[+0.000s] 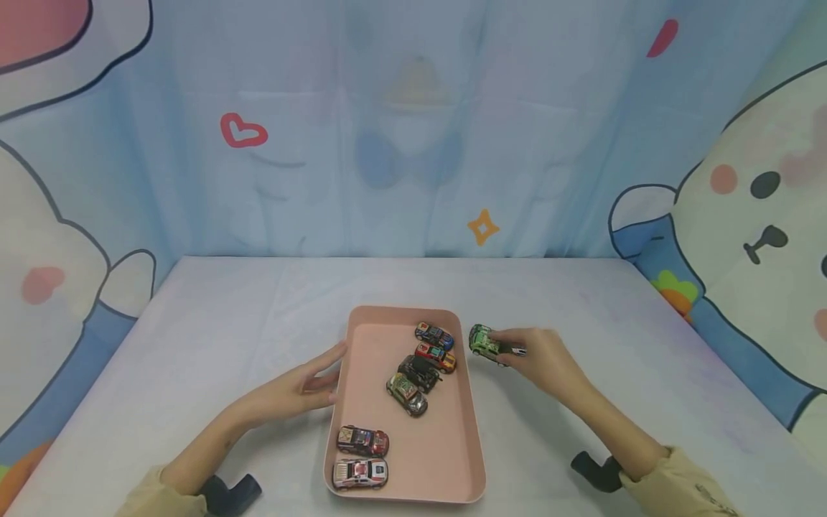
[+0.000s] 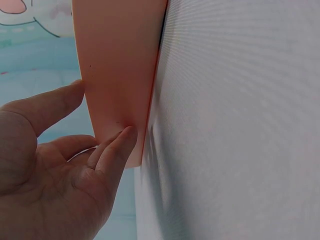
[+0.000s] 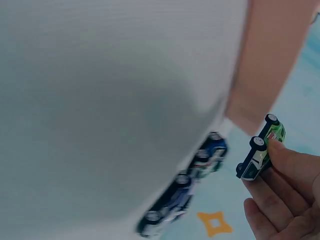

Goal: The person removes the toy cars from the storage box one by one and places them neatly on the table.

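My right hand [image 1: 539, 359] pinches a green toy car [image 1: 483, 343] between thumb and fingers, just outside the right wall of a pink tray [image 1: 446, 459]. In the right wrist view the green car [image 3: 262, 150] is held up off the white table, its wheels turned toward the camera. My left hand [image 1: 291, 391] rests its fingers against the tray's left wall, and the left wrist view shows the fingertips [image 2: 129, 134] touching the wall's outer side. Inside the tray, a slanting row of toy cars [image 1: 420, 373] lies at the upper right. A red-and-blue car [image 1: 363, 441] and a white car [image 1: 360, 474] sit at the lower left.
Two more toy cars, a blue one [image 3: 210, 155] and a blue-and-white one [image 3: 170, 205], stand on the table in the right wrist view; my right hand mostly hides them from the head view. A cartoon-print curtain [image 1: 413, 129] hangs behind the white-covered table [image 1: 258, 309].
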{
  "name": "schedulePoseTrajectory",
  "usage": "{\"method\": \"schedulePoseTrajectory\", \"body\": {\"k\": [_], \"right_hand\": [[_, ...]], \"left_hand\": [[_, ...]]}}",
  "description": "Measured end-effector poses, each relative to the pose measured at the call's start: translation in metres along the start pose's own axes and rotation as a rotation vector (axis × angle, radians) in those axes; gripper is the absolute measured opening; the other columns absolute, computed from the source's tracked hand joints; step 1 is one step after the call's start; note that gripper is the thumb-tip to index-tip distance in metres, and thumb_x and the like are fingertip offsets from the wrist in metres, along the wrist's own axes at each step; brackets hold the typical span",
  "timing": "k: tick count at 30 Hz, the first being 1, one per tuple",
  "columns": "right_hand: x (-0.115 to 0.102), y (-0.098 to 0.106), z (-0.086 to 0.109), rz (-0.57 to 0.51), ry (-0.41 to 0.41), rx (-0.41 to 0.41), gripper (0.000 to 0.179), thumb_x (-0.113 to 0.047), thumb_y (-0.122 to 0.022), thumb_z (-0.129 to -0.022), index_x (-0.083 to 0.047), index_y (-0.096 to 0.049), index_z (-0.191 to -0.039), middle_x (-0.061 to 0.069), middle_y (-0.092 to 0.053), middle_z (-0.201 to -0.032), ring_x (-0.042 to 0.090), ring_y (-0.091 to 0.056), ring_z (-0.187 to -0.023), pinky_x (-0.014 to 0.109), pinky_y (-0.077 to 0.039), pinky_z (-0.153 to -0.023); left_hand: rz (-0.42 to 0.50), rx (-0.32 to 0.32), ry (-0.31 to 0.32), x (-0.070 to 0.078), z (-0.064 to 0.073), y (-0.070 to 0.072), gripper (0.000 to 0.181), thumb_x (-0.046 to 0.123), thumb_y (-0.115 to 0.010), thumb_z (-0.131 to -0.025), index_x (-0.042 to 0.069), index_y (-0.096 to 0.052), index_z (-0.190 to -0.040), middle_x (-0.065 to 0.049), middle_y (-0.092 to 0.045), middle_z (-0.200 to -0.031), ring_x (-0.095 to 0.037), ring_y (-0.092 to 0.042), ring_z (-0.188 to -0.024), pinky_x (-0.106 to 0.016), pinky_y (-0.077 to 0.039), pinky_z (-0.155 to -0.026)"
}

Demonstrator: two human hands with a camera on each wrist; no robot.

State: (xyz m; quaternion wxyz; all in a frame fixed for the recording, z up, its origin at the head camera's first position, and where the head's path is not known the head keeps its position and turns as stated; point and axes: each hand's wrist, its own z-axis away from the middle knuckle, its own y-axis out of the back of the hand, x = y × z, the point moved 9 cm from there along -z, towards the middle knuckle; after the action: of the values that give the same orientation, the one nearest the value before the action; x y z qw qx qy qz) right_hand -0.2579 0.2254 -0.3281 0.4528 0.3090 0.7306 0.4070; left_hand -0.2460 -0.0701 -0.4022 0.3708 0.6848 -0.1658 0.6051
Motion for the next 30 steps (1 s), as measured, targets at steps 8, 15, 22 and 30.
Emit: {"method": "schedulePoseTrajectory", "body": {"k": [8, 15, 22, 30], "right_hand": [[0.019, -0.028, 0.002, 0.072, -0.045, -0.104, 0.029, 0.003, -0.074, -0.075, 0.002, -0.070, -0.103, 0.017, -0.067, -0.101, 0.034, -0.063, -0.095, 0.045, -0.053, -0.077], [0.019, -0.036, 0.001, 0.115, -0.031, -0.130, 0.029, 0.004, -0.074, -0.074, 0.001, -0.070, -0.102, 0.015, -0.068, -0.098, 0.033, -0.063, -0.095, 0.045, -0.052, -0.079], [0.018, -0.038, -0.001, 0.132, -0.035, -0.137, 0.029, 0.004, -0.075, -0.074, 0.003, -0.069, -0.102, 0.015, -0.068, -0.098, 0.033, -0.063, -0.094, 0.044, -0.052, -0.078], [-0.006, -0.019, -0.003, 0.191, -0.023, -0.068, 0.032, -0.004, -0.074, -0.078, 0.004, -0.066, -0.108, 0.018, -0.067, -0.100, 0.029, -0.066, -0.083, 0.039, -0.055, -0.066]], "left_hand": [[0.004, 0.001, 0.009, -0.001, 0.000, 0.000, 0.075, 0.012, -0.058, -0.094, 0.009, -0.009, -0.151, -0.011, 0.001, -0.155, -0.036, -0.023, -0.134, -0.042, -0.030, -0.104], [0.002, 0.009, 0.019, 0.000, 0.001, 0.000, 0.075, 0.013, -0.059, -0.093, 0.009, -0.010, -0.151, -0.010, 0.000, -0.155, -0.034, -0.023, -0.134, -0.042, -0.031, -0.104], [0.002, 0.015, 0.021, 0.001, 0.001, 0.001, 0.075, 0.014, -0.059, -0.093, 0.010, -0.011, -0.151, -0.011, 0.000, -0.155, -0.034, -0.023, -0.134, -0.044, -0.030, -0.104], [0.004, 0.003, 0.011, 0.000, 0.001, 0.001, 0.075, 0.013, -0.058, -0.094, 0.011, -0.010, -0.151, -0.010, 0.000, -0.155, -0.033, -0.023, -0.134, -0.042, -0.030, -0.105]]}}
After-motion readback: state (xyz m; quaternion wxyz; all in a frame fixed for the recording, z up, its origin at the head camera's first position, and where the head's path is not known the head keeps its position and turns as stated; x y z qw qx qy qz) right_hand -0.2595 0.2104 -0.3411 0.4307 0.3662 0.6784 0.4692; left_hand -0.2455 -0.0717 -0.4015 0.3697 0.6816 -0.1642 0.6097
